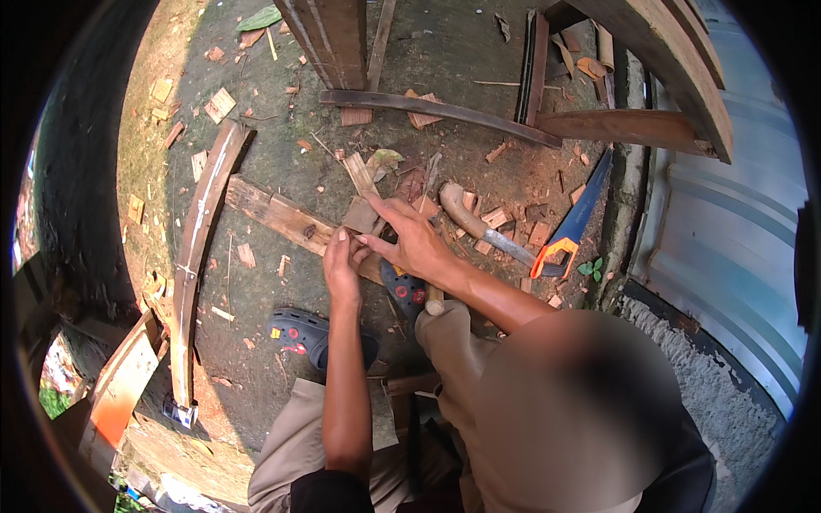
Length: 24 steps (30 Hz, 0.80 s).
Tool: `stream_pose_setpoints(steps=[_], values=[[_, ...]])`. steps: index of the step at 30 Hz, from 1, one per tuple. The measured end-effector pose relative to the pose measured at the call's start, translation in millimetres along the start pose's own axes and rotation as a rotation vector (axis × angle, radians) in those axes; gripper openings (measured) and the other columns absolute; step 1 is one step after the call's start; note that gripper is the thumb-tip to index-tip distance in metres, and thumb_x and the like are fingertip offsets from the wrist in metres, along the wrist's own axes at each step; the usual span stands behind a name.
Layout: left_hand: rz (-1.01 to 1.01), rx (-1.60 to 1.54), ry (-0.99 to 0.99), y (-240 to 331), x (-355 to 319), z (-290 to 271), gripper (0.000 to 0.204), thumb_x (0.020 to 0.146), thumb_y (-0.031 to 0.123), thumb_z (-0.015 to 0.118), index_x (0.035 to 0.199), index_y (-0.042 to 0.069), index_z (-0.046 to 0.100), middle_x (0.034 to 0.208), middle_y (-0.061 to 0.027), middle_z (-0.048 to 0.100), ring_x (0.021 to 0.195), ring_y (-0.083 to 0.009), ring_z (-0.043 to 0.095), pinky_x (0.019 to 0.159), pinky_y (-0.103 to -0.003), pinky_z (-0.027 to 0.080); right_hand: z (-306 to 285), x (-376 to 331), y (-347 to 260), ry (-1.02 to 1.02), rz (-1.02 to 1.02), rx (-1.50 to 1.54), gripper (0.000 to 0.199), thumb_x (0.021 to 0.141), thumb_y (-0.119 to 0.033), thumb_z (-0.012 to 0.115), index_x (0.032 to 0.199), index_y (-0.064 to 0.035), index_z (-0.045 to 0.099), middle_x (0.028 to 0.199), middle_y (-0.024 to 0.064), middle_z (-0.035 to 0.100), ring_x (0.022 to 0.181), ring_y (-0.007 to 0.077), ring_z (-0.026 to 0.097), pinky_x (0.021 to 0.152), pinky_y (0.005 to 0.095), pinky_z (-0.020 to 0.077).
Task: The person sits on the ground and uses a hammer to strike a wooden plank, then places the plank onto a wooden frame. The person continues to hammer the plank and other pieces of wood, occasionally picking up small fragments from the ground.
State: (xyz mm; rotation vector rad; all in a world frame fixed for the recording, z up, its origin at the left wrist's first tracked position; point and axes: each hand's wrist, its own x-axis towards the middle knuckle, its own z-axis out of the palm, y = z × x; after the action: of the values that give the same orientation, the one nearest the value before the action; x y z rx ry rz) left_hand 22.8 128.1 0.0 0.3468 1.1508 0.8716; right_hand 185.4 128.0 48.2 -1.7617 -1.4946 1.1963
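Observation:
My left hand (343, 272) is raised over a long weathered plank (278, 212), its fingers close together and their tips against a small wooden block (363, 219). From the other side my right hand (416, 246) grips that block, index finger stretched along its top and thumb near the left fingertips. A pale split piece of wood (360, 175) lies just beyond the index finger; whether it joins the block I cannot tell. Under my right wrist the end of a round wooden handle (435, 302) shows, the rest hidden. My dark clogs (299, 332) flank the plank.
Right of my hands lie a curved wooden handle with a metal collar (466, 211) and a blue-bladed handsaw (580, 209) with an orange grip. A long curved timber (203, 235) lies left. A wooden frame (445, 109) stands ahead. Wood chips litter the ground.

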Motion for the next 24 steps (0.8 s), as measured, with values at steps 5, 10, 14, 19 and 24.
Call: stream_pose_setpoints(steps=[5, 10, 14, 19, 24], values=[[0.021, 0.251, 0.001, 8.4, -6.6, -2.3, 0.034, 0.099, 0.024, 0.065, 0.122, 0.0, 0.057, 0.113, -0.0106, 0.068, 0.098, -0.0157, 0.065, 0.085, -0.031, 0.053, -14.3, -2.5, -0.1, -0.259, -0.061, 0.019, 0.073, 0.089, -0.027, 0.074, 0.152, -0.0111, 0.04, 0.135, 0.0218, 0.055, 0.123, 0.0393, 0.055, 0.105, 0.043, 0.0444], [0.042, 0.231, 0.096, 11.4, -18.6, 1.8, 0.033, 0.099, 0.028, 0.065, 0.117, 0.001, 0.06, 0.104, -0.0072, 0.07, 0.094, -0.0155, 0.067, 0.08, -0.03, 0.057, -62.2, -16.5, 35.0, -0.026, -0.106, 0.066, 0.068, 0.084, -0.018, 0.06, 0.149, -0.0045, 0.042, 0.142, 0.0215, 0.05, 0.132, 0.0371, 0.049, 0.112, 0.045, 0.0373], [-0.029, 0.245, 0.12, 8.3, -29.1, -16.0, 0.035, 0.097, 0.022, 0.068, 0.123, 0.001, 0.058, 0.11, -0.0084, 0.07, 0.096, -0.0145, 0.067, 0.079, -0.029, 0.055, -105.2, -40.8, 47.4, -0.305, -0.111, -0.016, 0.078, 0.07, -0.007, 0.061, 0.146, -0.0092, 0.046, 0.139, 0.018, 0.049, 0.134, 0.0363, 0.046, 0.114, 0.0449, 0.0369], [-0.029, 0.311, 0.203, -6.1, -28.0, -35.8, 0.035, 0.096, 0.021, 0.07, 0.12, -0.003, 0.061, 0.11, -0.0091, 0.07, 0.095, -0.0122, 0.067, 0.081, -0.028, 0.055, -86.8, -73.1, 17.4, -0.458, -0.111, -0.064, 0.084, 0.066, -0.003, 0.074, 0.145, -0.0109, 0.047, 0.143, 0.0159, 0.046, 0.136, 0.0354, 0.044, 0.115, 0.0469, 0.0349], [0.103, 0.136, 0.381, -2.7, -20.8, -40.0, 0.039, 0.097, 0.018, 0.068, 0.122, -0.009, 0.056, 0.107, -0.011, 0.065, 0.099, -0.0175, 0.066, 0.089, -0.033, 0.06, -30.9, -75.5, 48.4, -0.284, -0.187, -0.077, 0.046, 0.073, -0.004, 0.077, 0.115, -0.0062, 0.059, 0.116, 0.0143, 0.06, 0.115, 0.0357, 0.055, 0.099, 0.0453, 0.0433]])
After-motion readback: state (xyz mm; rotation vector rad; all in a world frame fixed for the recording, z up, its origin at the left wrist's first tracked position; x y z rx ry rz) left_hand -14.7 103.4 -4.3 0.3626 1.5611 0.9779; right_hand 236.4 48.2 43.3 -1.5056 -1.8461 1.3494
